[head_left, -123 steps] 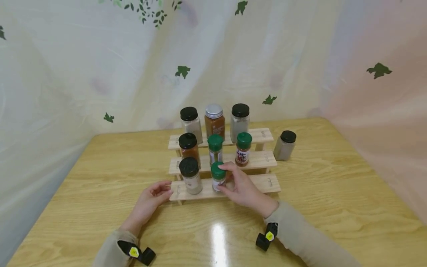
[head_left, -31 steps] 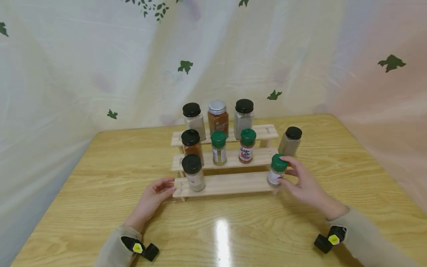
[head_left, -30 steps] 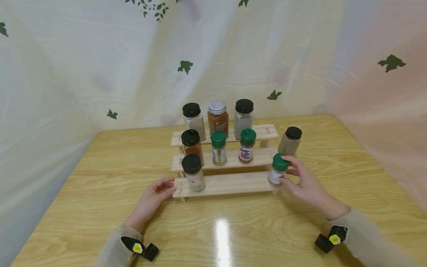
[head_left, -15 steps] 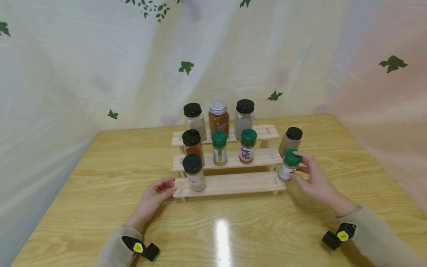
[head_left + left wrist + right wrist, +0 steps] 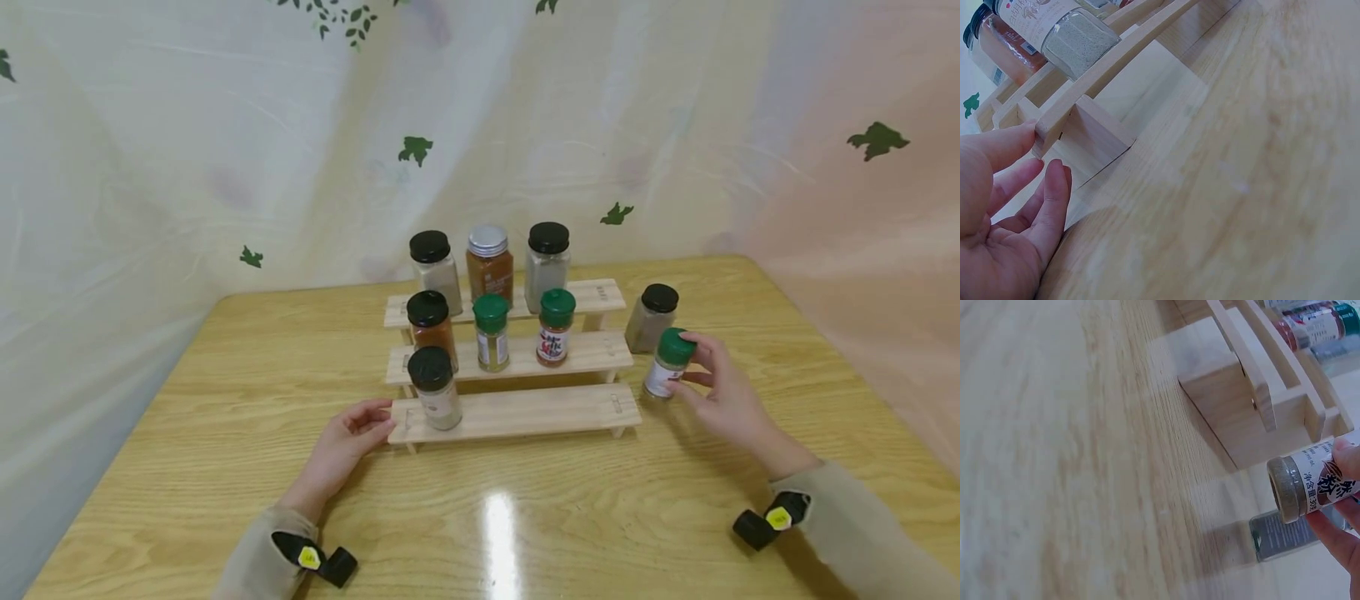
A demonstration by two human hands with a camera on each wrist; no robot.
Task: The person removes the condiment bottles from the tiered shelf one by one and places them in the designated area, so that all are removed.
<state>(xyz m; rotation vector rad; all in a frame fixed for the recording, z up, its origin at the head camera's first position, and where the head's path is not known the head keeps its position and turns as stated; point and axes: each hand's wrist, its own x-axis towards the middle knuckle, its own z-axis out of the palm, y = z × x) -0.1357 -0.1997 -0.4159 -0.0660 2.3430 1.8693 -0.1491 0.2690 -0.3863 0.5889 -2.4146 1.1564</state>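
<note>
Work partway along, by the look of it: seven jars stand upright on the rack (image 5: 536,410), three on the back tier, three on the middle, one on the front. Two more are off it, the grey jar (image 5: 649,327) and the green-topped jar (image 5: 664,375). That last one is out past the rack's end but not yet let go; release looks to be the piece left undone. Right hand (image 5: 731,407) grips it between thumb and finger, finger up at the lid, thumb lower on the label. Jar lies at the fingertips, left of the palm, leaning slightly. Its base shows in the right wrist view, so it is probably raised off the table (image 5: 585,508), though the head view does not settle this. Grey jar stands on the table just beyond the right fingertips and a little left; cannot tell whether the two jars touch. Rack's end lies left of the right hand, near the held jar, with a small gap visible at the front tier. Left hand (image 5: 341,442) is at the rack's other end: thumb and finger meet the front board in what seems a light pinch, remaining fingers loosely curled. Front jar (image 5: 441,407) stands just right of the left fingertips, untouched.
</note>
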